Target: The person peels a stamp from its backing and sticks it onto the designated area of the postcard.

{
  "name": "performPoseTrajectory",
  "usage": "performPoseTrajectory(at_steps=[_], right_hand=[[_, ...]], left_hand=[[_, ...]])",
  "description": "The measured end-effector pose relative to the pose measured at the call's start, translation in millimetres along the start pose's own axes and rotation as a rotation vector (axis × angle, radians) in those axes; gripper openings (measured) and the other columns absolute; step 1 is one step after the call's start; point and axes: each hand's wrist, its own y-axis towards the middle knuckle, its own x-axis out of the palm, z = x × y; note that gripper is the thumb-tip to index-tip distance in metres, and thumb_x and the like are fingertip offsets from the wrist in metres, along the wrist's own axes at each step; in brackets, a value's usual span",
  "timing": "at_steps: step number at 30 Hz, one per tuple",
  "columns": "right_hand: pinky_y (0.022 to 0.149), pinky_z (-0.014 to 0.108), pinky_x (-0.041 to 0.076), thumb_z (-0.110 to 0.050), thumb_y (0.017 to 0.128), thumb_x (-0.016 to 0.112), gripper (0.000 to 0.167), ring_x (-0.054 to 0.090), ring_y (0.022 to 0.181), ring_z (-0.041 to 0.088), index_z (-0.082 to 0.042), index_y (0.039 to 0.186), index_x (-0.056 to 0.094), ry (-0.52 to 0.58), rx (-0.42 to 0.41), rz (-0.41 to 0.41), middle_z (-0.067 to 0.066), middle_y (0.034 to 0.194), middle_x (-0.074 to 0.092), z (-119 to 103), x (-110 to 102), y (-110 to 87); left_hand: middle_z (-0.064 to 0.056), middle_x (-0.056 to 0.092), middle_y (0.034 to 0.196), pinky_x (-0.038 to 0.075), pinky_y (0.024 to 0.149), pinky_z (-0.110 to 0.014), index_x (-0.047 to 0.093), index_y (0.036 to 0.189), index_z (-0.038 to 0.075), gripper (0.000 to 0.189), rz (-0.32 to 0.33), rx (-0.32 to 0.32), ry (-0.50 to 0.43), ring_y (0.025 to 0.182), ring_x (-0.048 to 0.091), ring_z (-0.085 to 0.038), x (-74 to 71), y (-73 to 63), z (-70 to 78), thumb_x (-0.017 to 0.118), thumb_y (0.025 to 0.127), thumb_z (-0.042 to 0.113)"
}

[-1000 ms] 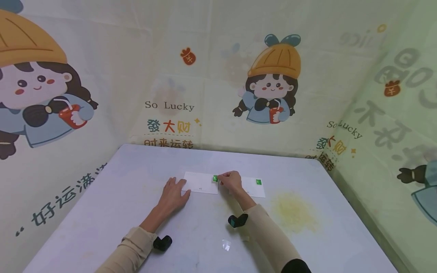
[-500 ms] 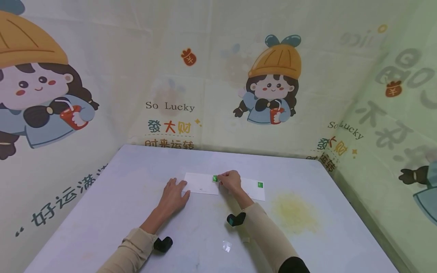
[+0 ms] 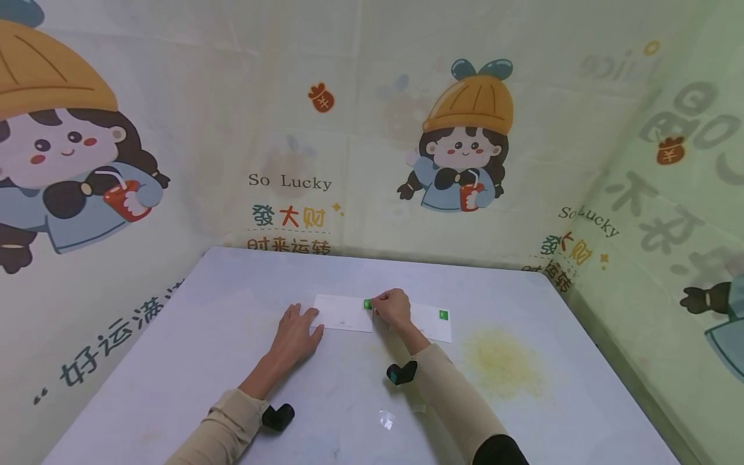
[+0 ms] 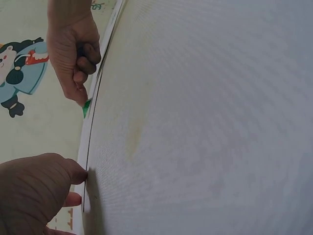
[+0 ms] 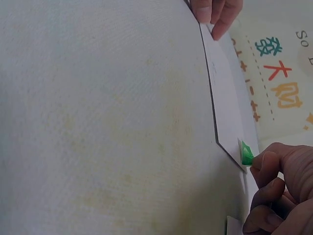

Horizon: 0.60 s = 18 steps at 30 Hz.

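Note:
My right hand [image 3: 395,307] pinches a green stamp [image 3: 367,304] at the top right corner of a white envelope [image 3: 340,312]. In the right wrist view the stamp [image 5: 246,154] is tilted up at its edge, thumb and index finger gripping one side. My left hand [image 3: 295,334] rests on the envelope's left end; in the left wrist view the thumb of that left hand [image 4: 36,191] touches the near edge. Partly behind my right hand lies a second white envelope [image 3: 430,326], bearing a green stamp [image 3: 444,315] in its top right corner.
A small clear shiny scrap [image 3: 386,419] lies on the white table [image 3: 343,394], closer to me. The tabletop has a yellowish stain [image 3: 502,361] at right. A printed cloth [image 3: 372,148] hangs behind the table and along both sides.
The second envelope's right end has shifted slightly nearer between the first frame and the second. Both hands have stayed nearly still, with the right still pinching the stamp.

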Motion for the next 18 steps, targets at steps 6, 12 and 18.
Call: performPoseTrajectory(at_steps=[6, 12, 18], right_hand=[[0.049, 0.026, 0.039, -0.017, 0.09, 0.074, 0.02, 0.055, 0.059, 0.017, -0.004, 0.075, 0.077, -0.015, -0.019, -0.008, 0.002, 0.057, 0.062, -0.9, -0.4, -0.1], [0.049, 0.027, 0.039, -0.019, 0.09, 0.074, 0.021, 0.057, 0.061, 0.018, -0.005, 0.075, 0.077, -0.036, -0.007, -0.014, 0.002, 0.058, 0.062, -1.6, -0.8, -0.4], [0.052, 0.028, 0.04, -0.022, 0.091, 0.075, 0.021, 0.058, 0.063, 0.019, -0.006, 0.077, 0.076, -0.071, 0.003, -0.007, 0.002, 0.061, 0.063, -2.0, -0.2, -0.5]], left_hand=[[-0.039, 0.052, 0.137, 0.034, 0.112, -0.064, 0.065, 0.127, -0.006, 0.04, -0.005, -0.002, 0.004, 0.137, 0.041, -0.056, 0.8, 0.8, -0.5, 0.07, 0.094, 0.017], [-0.04, 0.052, 0.137, 0.034, 0.112, -0.065, 0.065, 0.127, -0.006, 0.041, -0.004, 0.003, -0.003, 0.137, 0.04, -0.057, 0.4, 0.7, 0.2, 0.07, 0.094, 0.017], [-0.039, 0.052, 0.139, 0.032, 0.114, -0.065, 0.064, 0.129, -0.006, 0.042, -0.016, -0.005, -0.003, 0.138, 0.039, -0.056, 0.5, 1.4, 1.2, 0.069, 0.095, 0.018]])
